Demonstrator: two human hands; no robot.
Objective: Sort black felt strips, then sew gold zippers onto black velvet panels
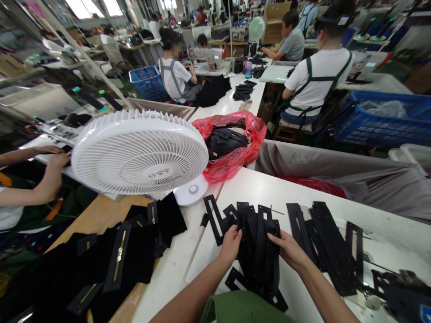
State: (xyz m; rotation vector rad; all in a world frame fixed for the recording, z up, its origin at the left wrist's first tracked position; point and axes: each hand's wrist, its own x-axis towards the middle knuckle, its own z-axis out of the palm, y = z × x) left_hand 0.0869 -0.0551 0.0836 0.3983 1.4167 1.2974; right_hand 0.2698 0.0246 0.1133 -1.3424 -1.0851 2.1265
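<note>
My left hand (230, 244) and my right hand (288, 249) grip the two sides of a stack of flat black slotted strips (257, 251) on the white table (303, 193). The left fingers curl over the stack's upper left edge, the right fingers press on its right edge. More black strips (325, 244) lie fanned out to the right of my right hand, and one loose strip (213, 217) lies to the upper left.
A white desk fan (139, 152) stands at the left. Behind it sits a red plastic bag of black pieces (232, 143). Black fabric pieces with zips (117, 255) cover the wooden table at the left. A co-worker's arms (40, 179) reach in at far left. Seated workers and blue crates fill the background.
</note>
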